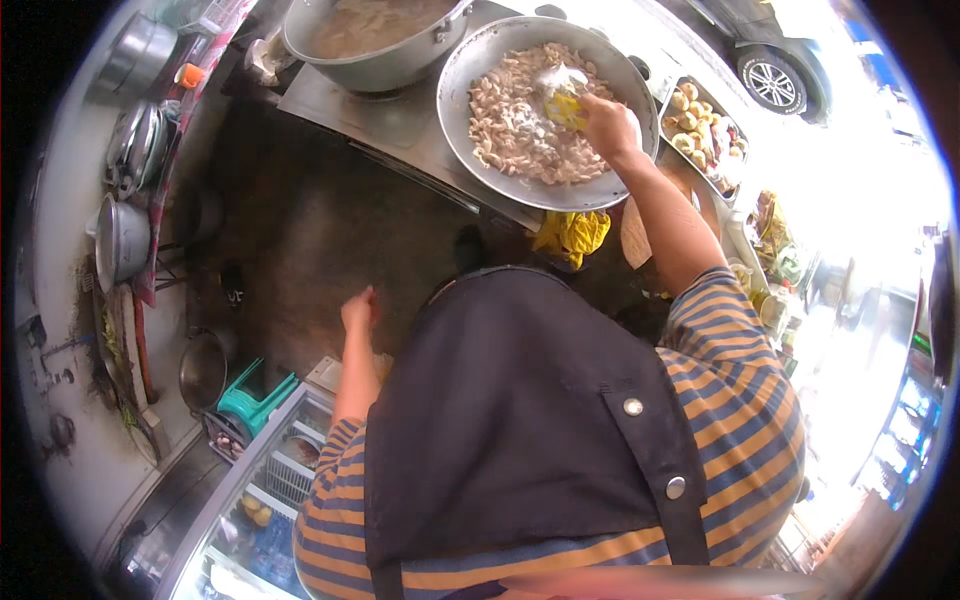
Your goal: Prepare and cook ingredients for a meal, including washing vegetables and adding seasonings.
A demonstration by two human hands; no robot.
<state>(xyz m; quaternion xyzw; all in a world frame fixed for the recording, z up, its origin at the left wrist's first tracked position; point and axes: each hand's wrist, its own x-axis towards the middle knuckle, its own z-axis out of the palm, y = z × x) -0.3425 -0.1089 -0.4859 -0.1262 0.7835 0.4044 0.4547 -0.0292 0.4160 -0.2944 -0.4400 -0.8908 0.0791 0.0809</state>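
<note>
My right hand (611, 127) is over a wide metal pan (457, 142) and grips a small yellow container or packet (566, 111); which of the two it is I cannot tell. Pale brown pieces of what looks like cut meat (517, 90) fill the pan's middle. White powder (561, 77) lies in a heap beside the yellow thing, and more is scattered across the pieces. Down at my left side, away from the pan, hangs my left hand (360, 307) with its fingers curled and nothing visible in it.
A large pot (367, 67) of brownish liquid stands left of the pan on a metal stove top (352, 109). To the right is a tray (709, 174) of peeled, round pieces. Yellow cloth or plastic (577, 234) hangs below the pan. A glass display case (247, 480) stands behind my left arm.
</note>
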